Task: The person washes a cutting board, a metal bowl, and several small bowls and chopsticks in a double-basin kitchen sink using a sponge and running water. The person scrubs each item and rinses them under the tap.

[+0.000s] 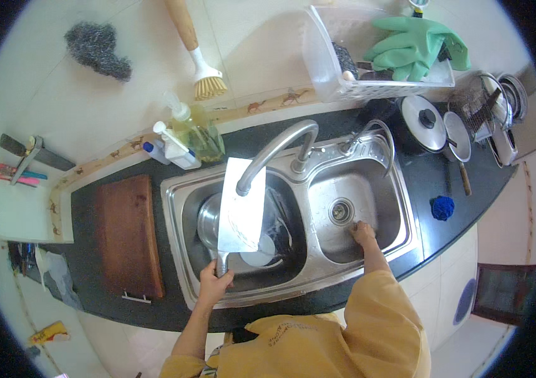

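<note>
My left hand (216, 283) grips the handle of a metal cleaver (242, 208), whose wide, bright blade lies below the spout of the steel faucet (275, 141), over the left sink basin (291, 236). In that basin are a clear round vessel (207, 222), a pale round dish (258, 251) and dark cookware, partly hidden by the blade. My right hand (363, 232) reaches down into the right basin (343, 245), just below the drain strainer (341, 211). Its fingers are bent; whether they hold something small cannot be made out.
A wooden cutting board (128, 236) lies left of the sink. Soap bottles (180, 151) stand behind. Right of the sink are a lidded pot (422, 124), a small pan (457, 137) and a blue scrubber (442, 208). A plastic basket (327, 71) holds green gloves (414, 47).
</note>
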The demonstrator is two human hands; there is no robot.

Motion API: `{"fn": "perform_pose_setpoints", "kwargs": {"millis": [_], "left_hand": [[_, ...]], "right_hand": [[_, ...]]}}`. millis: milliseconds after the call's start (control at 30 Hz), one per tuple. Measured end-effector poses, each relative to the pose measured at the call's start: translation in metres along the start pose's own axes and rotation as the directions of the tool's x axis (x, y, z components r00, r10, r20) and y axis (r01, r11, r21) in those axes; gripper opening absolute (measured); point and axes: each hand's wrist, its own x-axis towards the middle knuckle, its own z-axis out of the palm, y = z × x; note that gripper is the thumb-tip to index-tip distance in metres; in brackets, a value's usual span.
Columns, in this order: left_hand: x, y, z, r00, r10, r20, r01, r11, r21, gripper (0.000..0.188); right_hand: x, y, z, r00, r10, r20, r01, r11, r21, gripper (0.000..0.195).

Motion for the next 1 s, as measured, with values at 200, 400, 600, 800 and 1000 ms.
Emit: {"fn": "perform_pose_setpoints", "kwargs": {"millis": [200,400,600,800,1000], "left_hand": [[-0.012,-0.005,0.002,1.000,-0.013,-0.013,0.013,1.000,-0.022,0.019],[-0.015,-0.011,0.016,0.997,-0.058,-0.046,0.059,0.998,0.035,0.019],[-0.028,-0.014,0.018,0.999,0.008,-0.035,-0.006,0.999,0.034,0.016],[-0.039,-0.016,0.009,1.000,-0.015,0.016,0.014,0.998,0.059,0.015],[-0.044,-0.020,0.013,0.996,-0.074,0.055,0.078,0.995,-0.065,0.014]], "right_hand": [[-0.041,-0.081,-0.102,0.951,-0.067,-0.301,0.195,0.888,0.418,0.024],[-0.164,-0.241,-0.173,0.804,-0.268,-0.531,0.594,0.370,0.714,0.035],[-0.213,-0.335,-0.140,0.422,-0.677,-0.603,0.906,0.309,0.288,0.040],[-0.193,-0.333,-0.135,0.392,-0.654,-0.647,0.903,0.407,0.135,0.023],[-0.124,-0.288,-0.141,0.521,-0.498,-0.693,0.759,0.641,0.110,0.016]]}}
